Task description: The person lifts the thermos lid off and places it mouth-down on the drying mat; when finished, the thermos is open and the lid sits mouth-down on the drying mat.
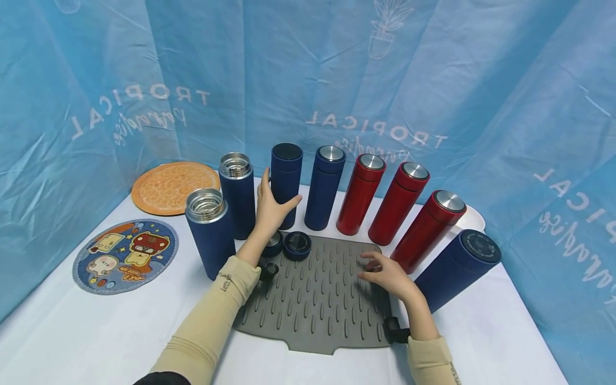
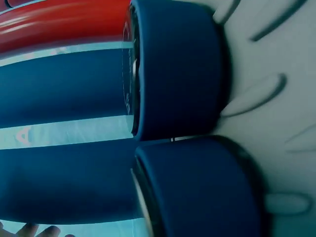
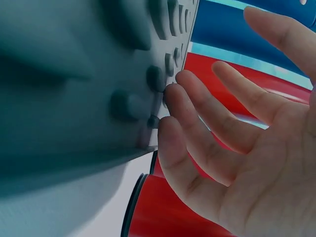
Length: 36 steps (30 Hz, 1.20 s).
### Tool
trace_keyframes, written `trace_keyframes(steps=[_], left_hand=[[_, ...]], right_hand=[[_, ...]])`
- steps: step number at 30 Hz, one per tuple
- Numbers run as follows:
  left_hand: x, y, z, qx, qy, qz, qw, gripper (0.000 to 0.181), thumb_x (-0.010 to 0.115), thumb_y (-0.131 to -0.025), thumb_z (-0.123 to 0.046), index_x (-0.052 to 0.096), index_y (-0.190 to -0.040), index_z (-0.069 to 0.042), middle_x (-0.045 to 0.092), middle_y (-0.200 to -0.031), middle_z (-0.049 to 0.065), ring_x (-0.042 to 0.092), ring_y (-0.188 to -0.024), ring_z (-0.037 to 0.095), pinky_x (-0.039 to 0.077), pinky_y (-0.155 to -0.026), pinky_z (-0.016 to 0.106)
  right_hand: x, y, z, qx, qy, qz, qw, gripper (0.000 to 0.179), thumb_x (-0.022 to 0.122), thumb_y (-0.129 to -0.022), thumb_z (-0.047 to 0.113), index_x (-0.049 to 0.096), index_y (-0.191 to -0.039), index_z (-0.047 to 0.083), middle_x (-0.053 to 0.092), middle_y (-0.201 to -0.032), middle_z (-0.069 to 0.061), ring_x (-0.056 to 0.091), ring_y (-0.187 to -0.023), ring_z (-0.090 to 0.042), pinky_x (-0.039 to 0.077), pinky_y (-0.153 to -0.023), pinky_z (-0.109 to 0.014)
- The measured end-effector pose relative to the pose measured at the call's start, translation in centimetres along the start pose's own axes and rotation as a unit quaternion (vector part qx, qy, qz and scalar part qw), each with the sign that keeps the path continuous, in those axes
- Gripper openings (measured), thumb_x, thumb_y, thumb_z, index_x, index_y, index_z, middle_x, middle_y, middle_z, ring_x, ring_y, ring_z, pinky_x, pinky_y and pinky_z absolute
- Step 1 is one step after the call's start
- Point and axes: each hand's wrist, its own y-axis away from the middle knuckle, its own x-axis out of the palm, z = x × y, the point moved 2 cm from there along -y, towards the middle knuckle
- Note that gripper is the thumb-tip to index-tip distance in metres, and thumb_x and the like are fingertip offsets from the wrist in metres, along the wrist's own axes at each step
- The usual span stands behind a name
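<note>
My left hand [image 1: 273,206] is at a dark blue thermos flask [image 1: 286,171] with a dark lid, fingers extended along its left side and thumb spread in front. Whether the fingers touch it I cannot tell. Below that hand, two blue flask lids [image 1: 297,246] sit on a grey ridged mat [image 1: 322,294]; one lid [image 2: 177,69] looms large in the left wrist view. To the left stand two lidless blue flasks [image 1: 210,230] with steel necks. My right hand [image 1: 387,275] hovers over the mat's right part, fingers loosely bent and holding nothing.
A blue flask [image 1: 325,187] and several red flasks [image 1: 361,195] with steel-topped lids stand along the back and right. Another blue flask [image 1: 457,270] is at far right, before a white bowl [image 1: 474,219]. Two round mats, orange [image 1: 175,187] and patterned blue [image 1: 125,256], lie left.
</note>
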Motion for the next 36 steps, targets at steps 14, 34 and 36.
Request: trace_keyframes(steps=[14, 34, 36], left_hand=[[0.3, -2.6, -0.1, -0.008, -0.008, -0.006, 0.9999, 0.101, 0.073, -0.077, -0.030, 0.003, -0.148, -0.017, 0.020, -0.149, 0.018, 0.028, -0.134, 0.034, 0.027, -0.106, 0.050], [0.0, -1.3, -0.5, 0.017, -0.014, -0.045, 0.9988, 0.091, 0.072, -0.078, -0.035, 0.015, -0.146, -0.014, 0.035, -0.141, 0.015, 0.039, -0.127, 0.032, 0.031, -0.103, 0.048], [-0.2, -0.9, -0.9, 0.028, -0.002, -0.045, 0.9986, 0.091, 0.073, -0.078, -0.036, 0.016, -0.146, -0.013, 0.036, -0.141, 0.015, 0.039, -0.127, 0.031, 0.032, -0.103, 0.048]], right_hand=[[0.4, -0.4, 0.0, -0.001, -0.001, 0.004, 1.0000, 0.048, 0.070, -0.080, 0.021, 0.056, -0.124, 0.008, 0.062, -0.106, -0.012, 0.058, -0.099, -0.028, 0.051, -0.079, -0.043], [0.2, -0.3, -0.2, 0.003, -0.001, 0.012, 0.9999, 0.048, 0.069, -0.080, 0.021, 0.055, -0.124, 0.008, 0.062, -0.106, -0.012, 0.058, -0.099, -0.027, 0.051, -0.080, -0.044], [0.1, -0.3, -0.2, 0.003, 0.000, 0.012, 0.9999, 0.048, 0.069, -0.080, 0.021, 0.055, -0.124, 0.008, 0.062, -0.105, -0.012, 0.058, -0.098, -0.027, 0.051, -0.080, -0.043]])
